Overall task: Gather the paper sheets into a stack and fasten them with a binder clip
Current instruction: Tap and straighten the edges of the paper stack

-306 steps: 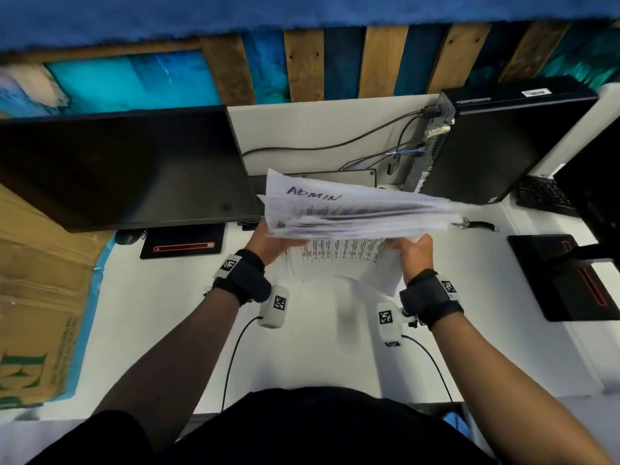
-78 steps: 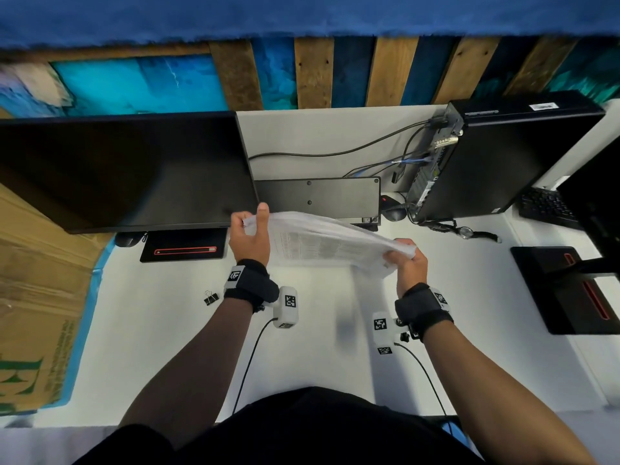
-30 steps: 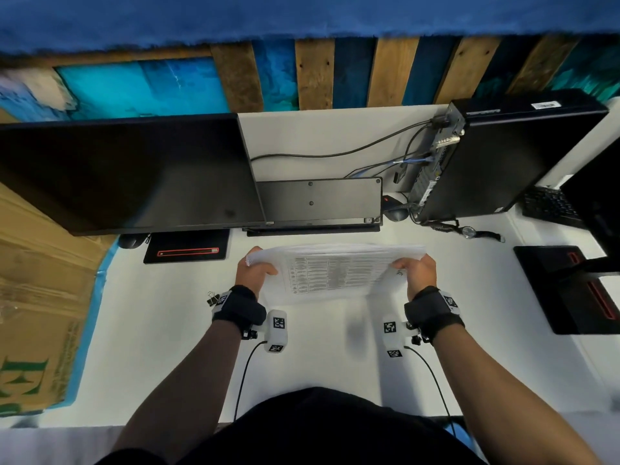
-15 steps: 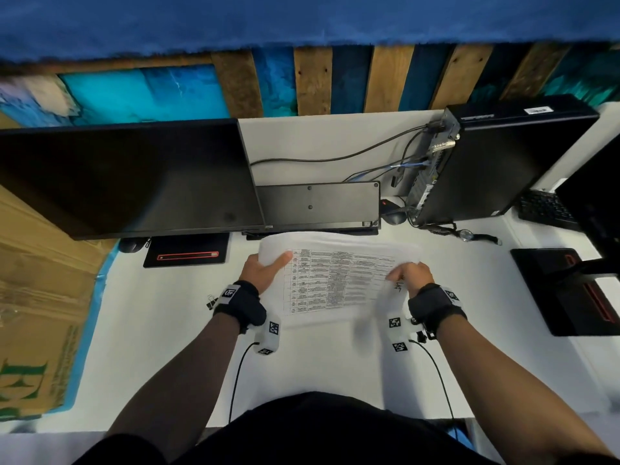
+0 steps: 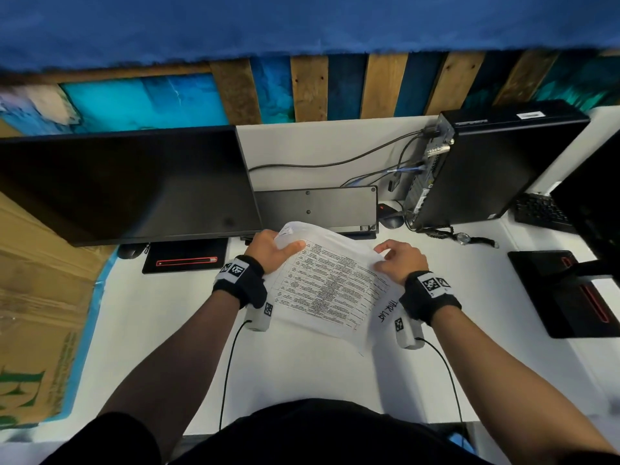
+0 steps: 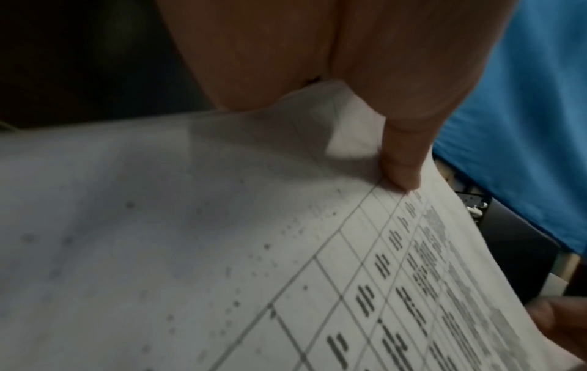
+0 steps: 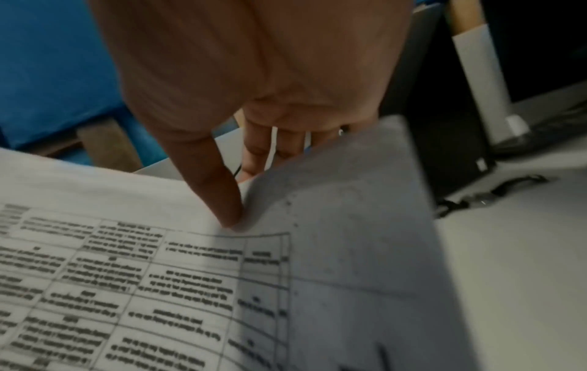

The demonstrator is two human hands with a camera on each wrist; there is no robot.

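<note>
A stack of paper sheets point(image 5: 328, 290) with a printed table on top is held over the white desk point(image 5: 161, 330), skewed so one corner points toward me. My left hand point(image 5: 285, 245) grips its far left corner, thumb on top. In the left wrist view the thumb point(image 6: 400, 170) presses the top sheet point(image 6: 222, 251). My right hand point(image 5: 389, 256) pinches the right edge; in the right wrist view its thumb point(image 7: 222, 200) lies on the sheets point(image 7: 159, 276) and the fingers point(image 7: 270, 143) curl behind. No binder clip is in view.
A dark monitor point(image 5: 127, 182) stands at the left, a black keyboard point(image 5: 315, 209) is propped behind the stack, and a PC tower point(image 5: 496, 162) with cables is at the right. A wristwatch point(image 5: 463, 238) lies by the tower. A cardboard box point(image 5: 40, 297) borders the left edge.
The stack has turned clockwise and tipped so its printed face and a handwritten corner show. Both hands shifted their hold along its edges. The clip seen by my left wrist is now hidden.
</note>
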